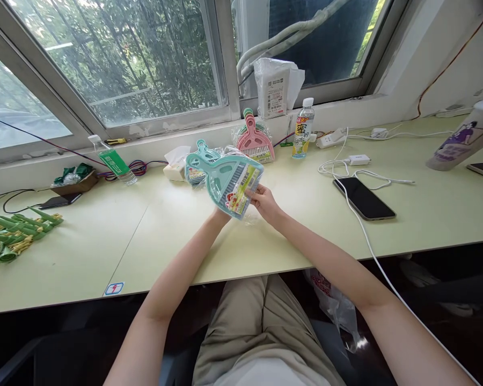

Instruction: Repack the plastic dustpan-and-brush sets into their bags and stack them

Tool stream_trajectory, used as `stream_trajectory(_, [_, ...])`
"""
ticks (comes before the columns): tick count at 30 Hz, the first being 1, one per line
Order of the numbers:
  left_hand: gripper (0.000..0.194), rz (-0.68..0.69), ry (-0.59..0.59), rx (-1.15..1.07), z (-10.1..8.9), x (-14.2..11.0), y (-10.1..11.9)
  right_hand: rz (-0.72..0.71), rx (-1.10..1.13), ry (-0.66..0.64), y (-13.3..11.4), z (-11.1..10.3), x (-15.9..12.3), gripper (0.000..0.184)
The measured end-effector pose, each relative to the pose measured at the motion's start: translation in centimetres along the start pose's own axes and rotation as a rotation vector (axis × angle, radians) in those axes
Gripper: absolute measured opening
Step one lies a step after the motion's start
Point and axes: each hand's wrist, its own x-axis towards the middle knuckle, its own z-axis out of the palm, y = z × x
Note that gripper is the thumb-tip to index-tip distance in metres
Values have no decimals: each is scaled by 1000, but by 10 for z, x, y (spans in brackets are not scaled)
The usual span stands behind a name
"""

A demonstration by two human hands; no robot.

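A teal mini dustpan-and-brush set (227, 179) with a printed label is tilted above the table in front of me. My right hand (263, 202) grips its lower right edge, thumb on the front. My left hand (222, 214) goes behind the pan's lower left edge, so its fingers are hidden. Just behind, another teal dustpan set (201, 151) lies partly covered by the held one. Farther back, a stack of pink and green dustpan sets (253, 140) in clear plastic leans by the window sill.
A tissue pack (175, 163) and a green-label bottle (113, 161) stand at left, beyond green plastic pieces (14, 236). To the right are a drink bottle (303, 128), a phone (364, 198), white cables (338, 166) and a tumbler (462, 134). The table's front edge (213, 279) is near my lap.
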Motion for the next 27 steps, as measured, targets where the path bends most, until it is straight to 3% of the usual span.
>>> stream_trajectory(5, [63, 154, 11, 20, -2, 1, 11, -78, 46, 209, -3, -15, 10, 29])
stream_trajectory(9, [51, 180, -2, 238, 1, -2, 6, -76, 75, 290, -3, -18, 12, 21])
stream_trajectory(14, [67, 167, -60, 342, 5, -8, -12, -102, 71, 312, -1, -18, 12, 24])
stream_trajectory(18, [69, 128, -72, 345, 5, -10, -11, -114, 45, 294, 1, -19, 12, 28])
stream_trajectory(27, [63, 132, 50, 440, -2, -3, -14, -97, -24, 266, 1, -21, 12, 24])
